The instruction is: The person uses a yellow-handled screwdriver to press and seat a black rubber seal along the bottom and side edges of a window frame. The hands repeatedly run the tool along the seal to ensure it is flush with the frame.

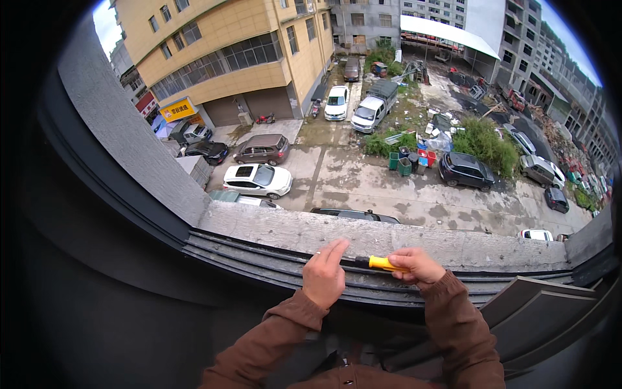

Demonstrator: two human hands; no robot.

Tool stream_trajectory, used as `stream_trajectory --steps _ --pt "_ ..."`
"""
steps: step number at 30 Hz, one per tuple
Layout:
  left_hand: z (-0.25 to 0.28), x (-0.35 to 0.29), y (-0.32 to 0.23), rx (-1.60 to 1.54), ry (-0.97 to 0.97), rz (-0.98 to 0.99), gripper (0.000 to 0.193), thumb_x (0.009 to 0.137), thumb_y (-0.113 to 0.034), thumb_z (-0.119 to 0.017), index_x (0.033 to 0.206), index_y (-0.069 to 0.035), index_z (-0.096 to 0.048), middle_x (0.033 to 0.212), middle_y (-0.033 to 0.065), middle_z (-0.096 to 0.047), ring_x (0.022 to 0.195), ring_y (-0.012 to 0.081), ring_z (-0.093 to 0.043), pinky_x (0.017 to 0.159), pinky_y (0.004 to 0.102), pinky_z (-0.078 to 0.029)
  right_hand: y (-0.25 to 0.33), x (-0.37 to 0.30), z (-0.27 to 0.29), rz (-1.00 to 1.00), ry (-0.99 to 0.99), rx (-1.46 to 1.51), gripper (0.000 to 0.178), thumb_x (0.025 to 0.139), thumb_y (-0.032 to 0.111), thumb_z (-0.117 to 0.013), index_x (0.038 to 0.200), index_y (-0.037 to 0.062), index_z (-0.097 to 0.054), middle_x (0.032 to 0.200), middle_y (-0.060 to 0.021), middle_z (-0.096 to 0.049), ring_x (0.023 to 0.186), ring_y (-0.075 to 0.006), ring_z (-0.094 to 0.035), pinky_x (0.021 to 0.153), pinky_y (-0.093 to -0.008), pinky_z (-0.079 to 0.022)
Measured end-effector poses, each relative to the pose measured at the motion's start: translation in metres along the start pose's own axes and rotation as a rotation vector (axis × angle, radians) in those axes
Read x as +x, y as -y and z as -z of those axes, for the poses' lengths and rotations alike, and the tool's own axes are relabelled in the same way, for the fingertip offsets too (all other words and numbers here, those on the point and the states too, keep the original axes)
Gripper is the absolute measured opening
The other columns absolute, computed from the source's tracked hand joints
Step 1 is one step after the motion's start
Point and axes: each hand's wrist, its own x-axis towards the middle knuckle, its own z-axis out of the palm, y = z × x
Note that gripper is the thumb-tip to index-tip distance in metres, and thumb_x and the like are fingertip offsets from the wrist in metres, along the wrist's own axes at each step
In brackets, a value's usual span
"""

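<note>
A yellow-handled tool (382, 262) is gripped in my right hand (418, 266), with the fingers and thumb closed round its handle. Its short dark end points left, over the edge of the window track (259, 256); what kind of tip it has is too small to tell. My left hand (324, 275) rests at the same track, left of the tool and apart from it. Its fingers reach forward onto the rough concrete sill (291, 227), and I see nothing held in them.
The dark window frame (123, 188) runs along the left, beside a grey side wall (129, 117). Flat grey panels (538, 311) lean at the lower right. Beyond the sill is a drop to a yard with parked cars (258, 179), bins (405, 165) and buildings.
</note>
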Motion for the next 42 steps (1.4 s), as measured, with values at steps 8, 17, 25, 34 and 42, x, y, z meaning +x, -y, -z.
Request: stream_trajectory --steps 8,17,25,34,42 --pt "0.018 -0.024 0.035 0.366 0.097 -0.008 0.027 0.069 -0.002 -0.062 0.096 -0.007 -0.066 0.097 0.0077 -0.065 0.095 0.0286 -0.06 0.078 0.0413 -0.046 0.021 -0.063 0.031 0.128 -0.138 -0.456 0.022 0.095 0.017 -0.064 0.106 -0.0015 -0.068 0.071 -0.0008 -0.061 0.058 -0.005 -0.053 0.05 -0.0201 -0.039" --pt "-0.01 -0.033 0.034 0.488 0.144 -0.071 0.01 0.075 -0.009 -0.06 0.085 -0.006 -0.061 0.085 0.0094 -0.06 0.093 0.0301 -0.06 0.075 0.0419 -0.045 -0.015 -0.005 0.001 0.17 -0.158 -0.749 0.024 0.093 0.022 -0.067 0.105 0.0006 -0.07 0.068 -0.0012 -0.062 0.058 -0.007 -0.056 0.054 -0.0264 -0.045" --pt "0.006 -0.013 0.025 0.035 -0.024 0.056 0.039 0.071 0.007 -0.056 0.107 -0.004 -0.066 0.104 0.0133 -0.067 0.102 0.0343 -0.061 0.088 0.043 -0.049 0.008 0.016 -0.021 0.03 -0.078 -0.224 0.026 0.098 0.024 -0.061 0.108 0.0013 -0.064 0.067 -0.0006 -0.057 0.045 -0.0026 -0.037 0.042 -0.0183 -0.03" --pt "0.028 -0.028 0.034 0.247 0.124 0.03 0.018 0.074 0.001 -0.064 0.089 -0.007 -0.069 0.082 0.009 -0.064 0.08 0.0298 -0.061 0.074 0.0412 -0.051 0.024 -0.06 0.016 0.206 -0.133 -0.57 0.025 0.097 0.019 -0.063 0.111 -0.0015 -0.066 0.074 -0.0003 -0.061 0.056 -0.0038 -0.048 0.051 -0.019 -0.039" --pt "0.014 0.002 0.038 0.497 0.427 -0.629 0.005 0.077 -0.017 -0.06 0.081 -0.015 -0.061 0.086 0.0023 -0.053 0.088 0.019 -0.057 0.071 0.032 -0.046 -0.002 -0.105 0.02 0.249 -0.276 -0.627 0.022 0.094 0.014 -0.066 0.11 -0.001 -0.069 0.08 -0.0002 -0.065 0.067 -0.0048 -0.056 0.061 -0.0213 -0.046"
